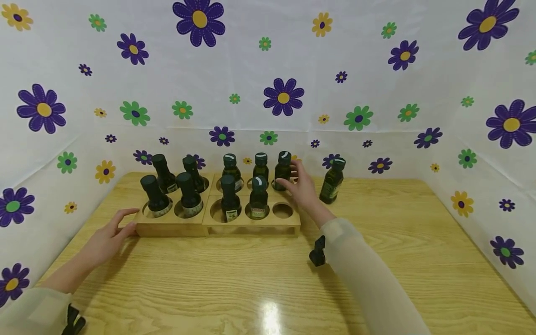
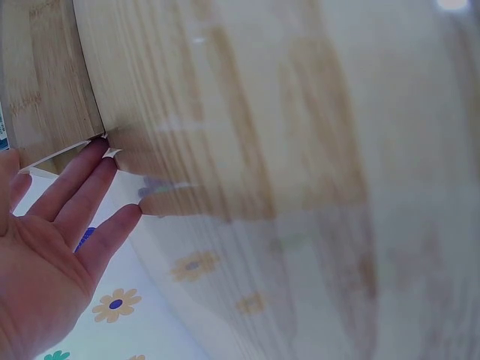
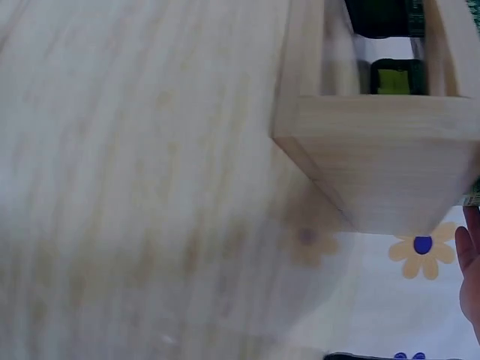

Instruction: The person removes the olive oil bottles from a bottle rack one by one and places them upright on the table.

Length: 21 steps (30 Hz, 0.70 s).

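Note:
My right hand [image 1: 302, 186] holds a small dark green glass bottle [image 1: 283, 170] in the back right hole of a wooden bottle rack [image 1: 251, 230], thumb in front and fingers behind. Other capped bottles, among them a dark-topped bottle [image 1: 231, 200] and a labelled bottle [image 1: 258, 200], stand in this rack. Its front right hole [image 1: 283, 211] holds no bottle. My left hand [image 1: 102, 242] touches the left end of an adjoining wooden rack [image 1: 171, 230] with nearly straight fingers. Several black-capped bottles [image 1: 157, 197] fill that rack. In the right wrist view, only part of my right hand [image 3: 471, 277] shows.
A single green bottle [image 1: 332, 181] stands on the wooden table [image 1: 259, 274] to the right of the racks. White cloth [image 1: 251, 70] with printed flowers hangs behind the table and along both sides.

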Motion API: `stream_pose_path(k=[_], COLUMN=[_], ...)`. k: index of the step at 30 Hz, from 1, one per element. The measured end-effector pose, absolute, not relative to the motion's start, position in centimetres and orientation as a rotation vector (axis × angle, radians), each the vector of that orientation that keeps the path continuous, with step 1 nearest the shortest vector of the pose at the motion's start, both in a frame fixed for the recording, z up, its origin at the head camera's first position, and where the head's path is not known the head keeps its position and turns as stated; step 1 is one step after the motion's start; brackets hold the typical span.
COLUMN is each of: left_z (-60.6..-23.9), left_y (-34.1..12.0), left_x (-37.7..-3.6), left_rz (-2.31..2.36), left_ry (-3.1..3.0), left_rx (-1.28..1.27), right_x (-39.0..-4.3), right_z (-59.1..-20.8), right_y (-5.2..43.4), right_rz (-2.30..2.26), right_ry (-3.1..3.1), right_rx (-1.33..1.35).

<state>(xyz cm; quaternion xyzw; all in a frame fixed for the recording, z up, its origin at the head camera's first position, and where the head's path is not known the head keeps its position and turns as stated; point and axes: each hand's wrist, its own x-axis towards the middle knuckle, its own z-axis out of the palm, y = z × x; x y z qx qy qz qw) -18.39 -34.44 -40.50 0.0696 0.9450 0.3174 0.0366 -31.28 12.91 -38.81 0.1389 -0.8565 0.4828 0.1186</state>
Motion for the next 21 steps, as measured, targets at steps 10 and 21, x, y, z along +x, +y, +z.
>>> stream_pose_path(k=[10,21], left_z=[-40.8,-40.8], left_y=[-34.6,-34.5], left_x=[-18.5,-18.4], left_rz=[0.975,0.981], left_ry=[2.904,2.894], left_rx=[0.216,0.212], right_x=[-30.9,-29.5], right_z=[-35.9,-33.5], right_y=[13.9,16.6], right_rz=[1.414,1.369], right_ry=[-2.447,-2.441], right_rx=[0.451,0.47])
